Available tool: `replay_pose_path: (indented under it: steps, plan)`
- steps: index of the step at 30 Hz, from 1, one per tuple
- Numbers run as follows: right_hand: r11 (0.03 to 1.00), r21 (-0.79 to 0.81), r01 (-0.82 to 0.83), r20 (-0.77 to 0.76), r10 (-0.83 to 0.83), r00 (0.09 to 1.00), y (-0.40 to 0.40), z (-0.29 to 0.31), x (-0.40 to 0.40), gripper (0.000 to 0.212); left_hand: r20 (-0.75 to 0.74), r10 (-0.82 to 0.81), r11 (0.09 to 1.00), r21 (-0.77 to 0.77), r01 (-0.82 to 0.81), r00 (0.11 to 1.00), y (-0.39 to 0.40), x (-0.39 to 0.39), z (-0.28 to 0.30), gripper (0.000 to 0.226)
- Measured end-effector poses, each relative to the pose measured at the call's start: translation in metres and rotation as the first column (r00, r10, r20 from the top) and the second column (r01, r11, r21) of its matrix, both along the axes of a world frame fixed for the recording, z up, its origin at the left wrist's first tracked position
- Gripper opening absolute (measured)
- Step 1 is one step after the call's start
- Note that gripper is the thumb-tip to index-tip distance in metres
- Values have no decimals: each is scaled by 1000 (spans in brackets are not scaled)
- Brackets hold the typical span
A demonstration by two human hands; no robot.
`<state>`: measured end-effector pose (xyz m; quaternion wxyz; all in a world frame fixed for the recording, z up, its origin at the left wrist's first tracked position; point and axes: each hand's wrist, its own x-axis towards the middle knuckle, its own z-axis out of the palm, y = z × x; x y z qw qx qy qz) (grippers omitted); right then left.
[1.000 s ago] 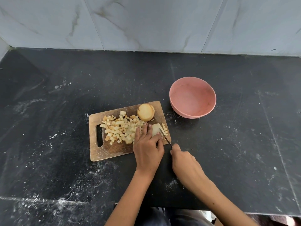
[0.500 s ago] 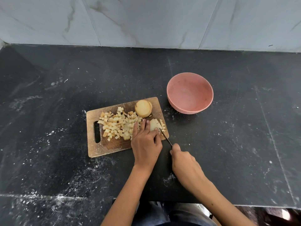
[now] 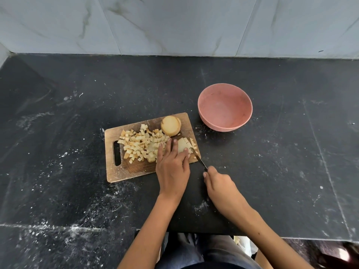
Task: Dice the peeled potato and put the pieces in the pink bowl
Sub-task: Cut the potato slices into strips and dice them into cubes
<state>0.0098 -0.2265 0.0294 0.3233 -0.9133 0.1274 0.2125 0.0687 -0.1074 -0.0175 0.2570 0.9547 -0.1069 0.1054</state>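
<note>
A wooden cutting board (image 3: pixel 126 171) lies on the black counter. A heap of diced potato (image 3: pixel 141 143) covers its middle. Stacked round potato slices (image 3: pixel 170 125) sit at its far right corner. My left hand (image 3: pixel 172 164) presses a pale potato slice (image 3: pixel 182 146) flat near the board's right edge. My right hand (image 3: pixel 218 184) grips a knife (image 3: pixel 198 158) whose blade lies across that slice, with a few cut strips (image 3: pixel 193 144) to its right. The pink bowl (image 3: pixel 225 106) stands empty, right of and beyond the board.
The black stone counter (image 3: pixel 281 162) is dusted with white specks. A grey marble wall (image 3: pixel 174 24) closes the back. The counter's front edge runs just below my forearms, with my lap under it.
The camera view shifted slightly. My hands stay on the slice and knife; the blade sits a little further left into the slice.
</note>
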Motion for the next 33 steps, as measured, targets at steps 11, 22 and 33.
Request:
replay_pose_path:
  steps: [11,22,33]
  plan:
    - [999,-23,-39,12,40,999,8,4,36,26,62,55,998,9,-55,997,7,-1,-2,9]
    - [965,-234,-117,-88,98,991,22,-12,46,23,60,55,998,20,-57,997,5,-1,2,5]
    - [984,-160,-80,-119,62,991,16,-7,29,20,67,60,997,34,-62,996,3,-1,4,2]
